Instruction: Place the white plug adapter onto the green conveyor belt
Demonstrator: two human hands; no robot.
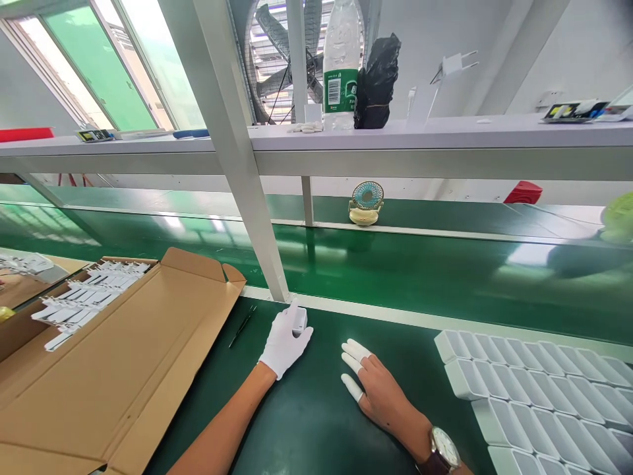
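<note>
My left hand [285,338], in a white glove, is closed round a small white plastic block [299,321], thumb on the near side. It is over the dark green table, close to the foot of a grey post. White finger cots cover three fingertips of my right hand [373,386], which hovers or rests over the green surface with its fingers apart and nothing in them. A wristwatch [444,450] is on that wrist. Between my left hand and the cardboard box lies a thin dark tool, like tweezers [242,327].
To the left, an open cardboard box [163,343] holds rows of white parts [93,293]. White compartmented trays [519,379] stand at the right. Behind runs a green conveyor belt [395,270], with a small fan [366,202] beyond it. An overhead shelf [420,138] carries a bottle [341,72].
</note>
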